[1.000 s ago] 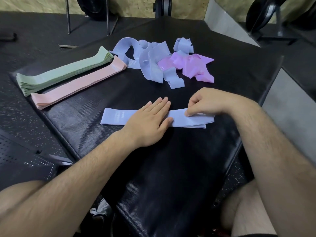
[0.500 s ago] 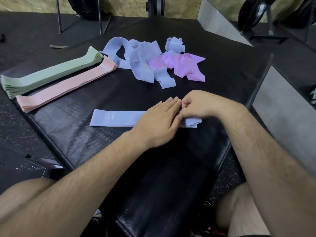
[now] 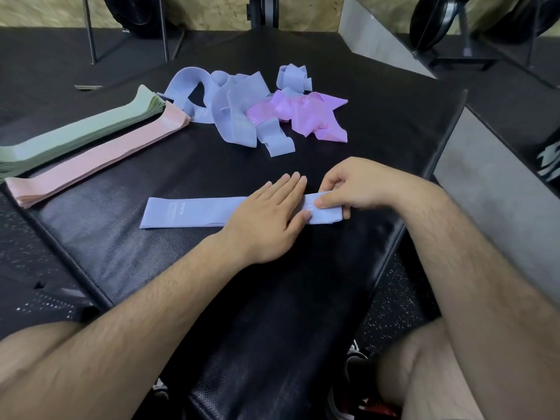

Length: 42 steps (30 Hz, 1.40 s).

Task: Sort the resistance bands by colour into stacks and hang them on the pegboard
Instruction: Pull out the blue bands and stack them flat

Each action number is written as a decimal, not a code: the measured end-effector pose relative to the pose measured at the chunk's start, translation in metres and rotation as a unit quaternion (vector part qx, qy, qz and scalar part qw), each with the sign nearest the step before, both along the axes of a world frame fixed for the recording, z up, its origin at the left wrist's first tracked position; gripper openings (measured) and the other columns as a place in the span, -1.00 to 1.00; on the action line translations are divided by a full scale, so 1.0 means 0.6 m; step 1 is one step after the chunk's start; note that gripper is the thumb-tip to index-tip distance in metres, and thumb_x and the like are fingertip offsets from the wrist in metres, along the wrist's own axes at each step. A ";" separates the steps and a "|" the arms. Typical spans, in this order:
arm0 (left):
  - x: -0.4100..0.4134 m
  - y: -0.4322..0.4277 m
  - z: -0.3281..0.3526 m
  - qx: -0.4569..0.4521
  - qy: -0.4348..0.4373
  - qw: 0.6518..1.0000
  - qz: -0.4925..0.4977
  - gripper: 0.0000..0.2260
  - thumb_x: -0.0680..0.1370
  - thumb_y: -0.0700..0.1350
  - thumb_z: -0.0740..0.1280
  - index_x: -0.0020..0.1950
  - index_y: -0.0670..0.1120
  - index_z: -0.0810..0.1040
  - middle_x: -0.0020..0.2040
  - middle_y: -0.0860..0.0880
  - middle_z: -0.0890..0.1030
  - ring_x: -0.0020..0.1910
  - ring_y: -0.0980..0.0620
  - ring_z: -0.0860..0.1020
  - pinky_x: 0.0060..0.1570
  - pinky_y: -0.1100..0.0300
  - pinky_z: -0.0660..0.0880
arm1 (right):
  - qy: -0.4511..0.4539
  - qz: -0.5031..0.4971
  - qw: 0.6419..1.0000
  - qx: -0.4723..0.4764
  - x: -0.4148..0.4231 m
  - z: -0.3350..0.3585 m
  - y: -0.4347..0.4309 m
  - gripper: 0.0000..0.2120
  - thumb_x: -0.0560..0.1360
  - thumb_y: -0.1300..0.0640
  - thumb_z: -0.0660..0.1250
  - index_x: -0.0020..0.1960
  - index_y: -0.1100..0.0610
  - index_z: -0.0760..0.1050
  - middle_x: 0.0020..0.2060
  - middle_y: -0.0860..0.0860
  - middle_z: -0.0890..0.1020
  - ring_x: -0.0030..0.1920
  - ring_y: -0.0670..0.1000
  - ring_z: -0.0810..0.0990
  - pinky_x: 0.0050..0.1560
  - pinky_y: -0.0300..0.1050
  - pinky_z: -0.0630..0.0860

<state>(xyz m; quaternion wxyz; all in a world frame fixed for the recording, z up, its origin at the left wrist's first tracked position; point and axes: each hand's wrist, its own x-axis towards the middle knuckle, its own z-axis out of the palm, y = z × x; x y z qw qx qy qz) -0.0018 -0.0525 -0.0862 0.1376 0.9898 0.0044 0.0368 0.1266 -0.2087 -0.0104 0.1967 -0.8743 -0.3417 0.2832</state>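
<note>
At ten o'clock the green stack (image 3: 75,140) and pink stack (image 3: 91,168) lie done. At centre the left hand (image 3: 272,213) presses flat on a blue band (image 3: 197,212) while the right hand (image 3: 351,189) pinches its end. The heap (image 3: 236,116) at twelve is unsorted, and no hanging shows.

A: Colour of the flat band (image 3: 194,212)?
B: Pale periwinkle, with faint lighter print toward the left end.
A: And of the two tidy piles?
B: Sage green for the far stack (image 3: 75,137), soft salmon pink for the near stack (image 3: 100,157).
A: Behind those?
B: Periwinkle again for the tangled bands (image 3: 235,119), bright orchid purple for the crumpled bands (image 3: 309,115) at the right.
A: Underneath?
B: Black mat (image 3: 272,313) with a fine woven grain; dark floor (image 3: 391,304) flecked with white; mottled tan wall (image 3: 39,10).
</note>
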 end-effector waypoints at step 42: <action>0.058 0.109 0.029 -0.096 -0.083 0.990 0.066 -0.68 0.67 -0.01 0.13 0.40 -0.02 0.43 0.43 0.02 0.42 0.37 0.00 0.42 0.32 0.04 0.39 | -0.201 -0.045 0.974 0.091 0.019 -0.056 0.151 -0.75 0.58 0.14 0.24 0.18 -0.01 0.60 0.19 -0.11 0.56 0.22 0.05 0.45 0.16 0.06 0.51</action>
